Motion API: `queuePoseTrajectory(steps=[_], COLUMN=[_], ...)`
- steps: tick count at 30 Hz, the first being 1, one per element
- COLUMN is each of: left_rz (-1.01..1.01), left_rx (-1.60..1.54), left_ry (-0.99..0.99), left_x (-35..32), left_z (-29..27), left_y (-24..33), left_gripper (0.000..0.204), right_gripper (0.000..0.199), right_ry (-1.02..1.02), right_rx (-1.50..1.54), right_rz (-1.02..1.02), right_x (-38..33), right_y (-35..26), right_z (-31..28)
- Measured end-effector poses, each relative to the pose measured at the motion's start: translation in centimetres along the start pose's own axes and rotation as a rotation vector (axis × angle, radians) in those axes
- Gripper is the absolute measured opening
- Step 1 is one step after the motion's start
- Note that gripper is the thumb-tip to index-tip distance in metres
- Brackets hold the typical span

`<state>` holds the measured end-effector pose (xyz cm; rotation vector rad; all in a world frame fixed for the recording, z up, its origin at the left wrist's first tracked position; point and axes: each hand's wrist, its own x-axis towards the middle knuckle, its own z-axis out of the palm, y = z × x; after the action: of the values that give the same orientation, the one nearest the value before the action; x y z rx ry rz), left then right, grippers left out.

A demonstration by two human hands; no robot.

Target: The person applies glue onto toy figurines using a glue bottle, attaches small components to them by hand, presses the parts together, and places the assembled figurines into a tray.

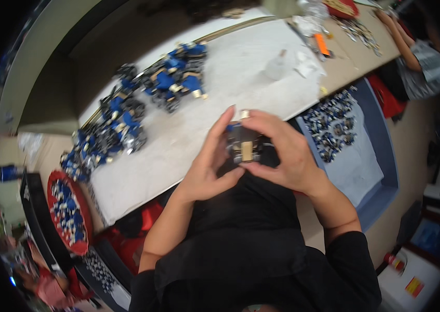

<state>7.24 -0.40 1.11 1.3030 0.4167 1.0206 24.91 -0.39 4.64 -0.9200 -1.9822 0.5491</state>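
My left hand (207,169) and right hand (288,151) are curling snugly around one small dark piece (247,151), near the middle. More are lying in the far-left pile (165,80) and right tray (392,161); which are finished, I cannot tell.

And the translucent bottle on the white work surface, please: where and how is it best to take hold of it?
Probably around the wide body of the translucent bottle, below its narrow tip, coming from the near left side. The body looks broader and easier to wrap, while a crumpled white wad lies close on its right.
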Motion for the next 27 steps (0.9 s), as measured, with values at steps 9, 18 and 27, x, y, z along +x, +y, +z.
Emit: queuePoseTrajectory(steps=[9, 18, 27], left_rz=[-0.098, -0.031, 0.036], left_rx=[0.309, 0.746, 1.134], left_ry=[0.307, 0.354, 0.492], left_x=[-1.0, -2.5, -3.0], left_z=[-0.2, -2.9, -4.4], left_y=[0.4, 2.6, 6.2], left_gripper=[0.057, 0.034, 0.031], right_gripper=[0.063, 0.064, 0.050], right_ry=[0.677, 0.841, 0.517], right_rx=[-0.115, -1.111, -0.970], right_rz=[0.607, 0.903, 1.278], right_x=[-11.1, -24.0, -26.5], right_y=[8.9, 32.0, 37.8], right_z=[-6.3, -20.3, -19.2])
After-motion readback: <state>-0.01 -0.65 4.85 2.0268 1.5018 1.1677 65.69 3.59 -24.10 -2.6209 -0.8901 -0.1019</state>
